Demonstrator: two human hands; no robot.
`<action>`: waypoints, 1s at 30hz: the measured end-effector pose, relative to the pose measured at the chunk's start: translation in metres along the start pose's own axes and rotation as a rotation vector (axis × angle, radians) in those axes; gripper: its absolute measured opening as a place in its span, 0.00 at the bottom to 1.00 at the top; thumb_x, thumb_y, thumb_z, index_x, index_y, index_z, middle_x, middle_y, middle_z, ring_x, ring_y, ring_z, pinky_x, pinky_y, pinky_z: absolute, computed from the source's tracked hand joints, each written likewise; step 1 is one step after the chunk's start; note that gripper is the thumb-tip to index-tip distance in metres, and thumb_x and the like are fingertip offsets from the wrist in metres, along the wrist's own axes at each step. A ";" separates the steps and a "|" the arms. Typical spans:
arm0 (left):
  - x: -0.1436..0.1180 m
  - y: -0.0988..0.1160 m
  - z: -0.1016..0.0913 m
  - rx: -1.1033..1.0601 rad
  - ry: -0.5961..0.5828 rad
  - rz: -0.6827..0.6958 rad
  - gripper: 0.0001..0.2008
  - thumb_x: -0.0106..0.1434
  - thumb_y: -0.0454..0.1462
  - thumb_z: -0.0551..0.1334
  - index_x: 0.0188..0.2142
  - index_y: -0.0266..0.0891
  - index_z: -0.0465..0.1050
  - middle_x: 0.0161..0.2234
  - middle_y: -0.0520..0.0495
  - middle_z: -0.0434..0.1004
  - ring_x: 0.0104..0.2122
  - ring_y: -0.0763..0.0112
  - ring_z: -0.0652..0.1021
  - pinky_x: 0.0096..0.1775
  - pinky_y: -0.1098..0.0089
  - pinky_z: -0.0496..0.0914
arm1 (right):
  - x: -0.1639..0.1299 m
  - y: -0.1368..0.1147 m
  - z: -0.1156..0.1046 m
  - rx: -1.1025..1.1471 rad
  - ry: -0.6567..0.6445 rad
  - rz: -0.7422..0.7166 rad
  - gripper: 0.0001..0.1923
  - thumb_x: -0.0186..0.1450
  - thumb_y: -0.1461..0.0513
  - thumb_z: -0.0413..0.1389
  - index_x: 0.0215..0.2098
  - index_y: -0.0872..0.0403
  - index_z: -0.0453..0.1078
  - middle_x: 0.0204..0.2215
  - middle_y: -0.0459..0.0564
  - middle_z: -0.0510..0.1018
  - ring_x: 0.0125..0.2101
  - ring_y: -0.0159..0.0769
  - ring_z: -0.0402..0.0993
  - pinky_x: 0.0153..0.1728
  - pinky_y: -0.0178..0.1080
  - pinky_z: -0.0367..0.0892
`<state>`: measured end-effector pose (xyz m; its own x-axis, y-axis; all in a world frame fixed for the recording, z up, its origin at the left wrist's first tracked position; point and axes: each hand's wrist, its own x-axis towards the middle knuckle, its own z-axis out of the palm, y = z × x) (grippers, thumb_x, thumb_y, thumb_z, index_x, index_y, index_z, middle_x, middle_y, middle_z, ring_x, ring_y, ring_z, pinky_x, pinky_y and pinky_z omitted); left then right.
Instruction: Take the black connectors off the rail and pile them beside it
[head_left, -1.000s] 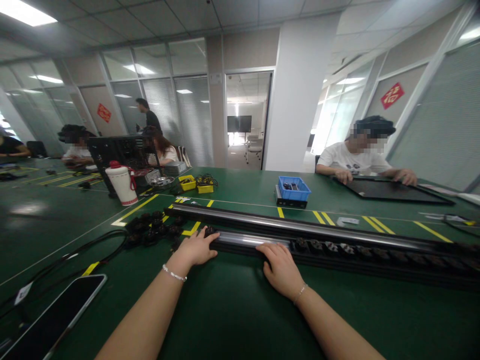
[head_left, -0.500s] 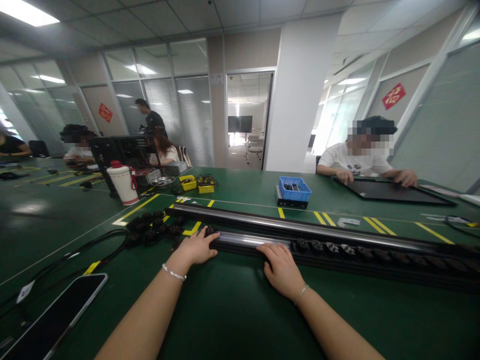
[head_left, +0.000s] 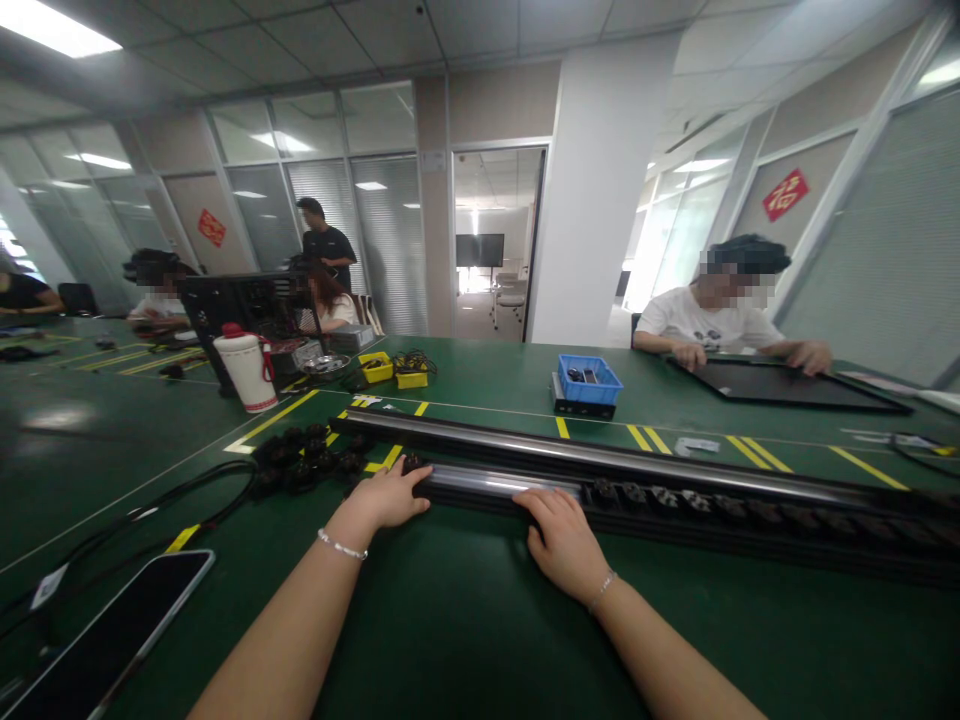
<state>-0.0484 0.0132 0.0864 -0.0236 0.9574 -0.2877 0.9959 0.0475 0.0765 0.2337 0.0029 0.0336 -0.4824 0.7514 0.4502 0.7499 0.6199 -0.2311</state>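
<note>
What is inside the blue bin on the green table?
The blue bin holds a few small dark parts, too small to identify. Its walls hide the rest of its floor.

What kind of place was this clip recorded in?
Likely an office floor used as an assembly workshop: green bench taped with yellow lines, both hands on a long black socket strip, a blue parts bin, glass partitions behind.

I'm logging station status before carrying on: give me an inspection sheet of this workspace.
Surface: green bench with yellow tape lines.
Job's things: near black socket rail; second rail behind it.
Clutter: phone, white jug, blue bin, yellow boxes.
Grippers: left hand and right hand rest on the near rail, fingers flat.
Cables: black cable, loose black plugs.
Surroundings: glass-walled office, other people seated and standing.
</note>
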 end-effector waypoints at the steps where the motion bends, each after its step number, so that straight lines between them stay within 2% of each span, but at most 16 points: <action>1: 0.000 0.000 0.000 0.000 0.001 0.000 0.33 0.57 0.52 0.54 0.61 0.56 0.49 0.64 0.40 0.44 0.58 0.44 0.58 0.52 0.50 0.57 | 0.000 0.000 0.000 0.001 0.002 -0.001 0.24 0.55 0.68 0.46 0.50 0.49 0.64 0.48 0.46 0.70 0.50 0.33 0.62 0.57 0.43 0.47; 5: -0.001 0.002 0.000 -0.002 0.035 0.002 0.31 0.57 0.51 0.54 0.59 0.53 0.53 0.61 0.37 0.54 0.54 0.47 0.65 0.50 0.54 0.61 | 0.000 0.000 0.001 -0.012 0.001 -0.003 0.24 0.56 0.68 0.46 0.50 0.49 0.64 0.48 0.47 0.70 0.50 0.33 0.62 0.56 0.43 0.48; 8: 0.000 0.003 0.001 -0.017 0.072 0.016 0.28 0.57 0.52 0.52 0.57 0.52 0.57 0.53 0.37 0.65 0.49 0.50 0.71 0.46 0.56 0.64 | 0.000 -0.001 0.000 -0.028 -0.002 -0.003 0.24 0.55 0.68 0.46 0.50 0.49 0.64 0.48 0.47 0.70 0.50 0.33 0.62 0.56 0.44 0.48; 10: 0.000 0.002 0.002 -0.027 0.087 0.021 0.28 0.58 0.54 0.50 0.56 0.51 0.59 0.50 0.38 0.69 0.47 0.51 0.72 0.45 0.56 0.65 | 0.001 -0.001 0.000 -0.028 -0.003 -0.004 0.24 0.56 0.69 0.46 0.50 0.49 0.64 0.48 0.47 0.70 0.50 0.33 0.62 0.56 0.44 0.48; 15: 0.001 -0.003 0.001 -0.055 0.110 -0.007 0.28 0.58 0.57 0.47 0.54 0.50 0.62 0.46 0.38 0.71 0.46 0.51 0.72 0.43 0.57 0.66 | 0.001 -0.002 0.000 -0.007 -0.012 0.004 0.25 0.56 0.69 0.45 0.51 0.49 0.63 0.49 0.48 0.70 0.51 0.35 0.62 0.56 0.45 0.48; 24: 0.004 -0.006 0.001 -0.081 0.101 -0.035 0.28 0.58 0.57 0.47 0.53 0.50 0.63 0.46 0.39 0.71 0.45 0.53 0.73 0.42 0.58 0.66 | 0.000 -0.002 -0.002 0.000 -0.020 0.014 0.24 0.56 0.69 0.46 0.50 0.49 0.64 0.48 0.47 0.70 0.50 0.33 0.61 0.57 0.44 0.47; 30: 0.002 -0.013 -0.003 -0.087 0.097 -0.061 0.30 0.58 0.58 0.42 0.52 0.50 0.64 0.45 0.39 0.72 0.45 0.52 0.73 0.42 0.58 0.66 | 0.000 0.000 -0.001 0.018 -0.019 0.012 0.24 0.56 0.69 0.46 0.50 0.49 0.64 0.48 0.48 0.70 0.50 0.34 0.61 0.57 0.45 0.47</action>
<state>-0.0612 0.0156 0.0876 -0.0959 0.9749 -0.2010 0.9813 0.1265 0.1453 0.2339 0.0026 0.0347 -0.4816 0.7630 0.4311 0.7475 0.6145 -0.2524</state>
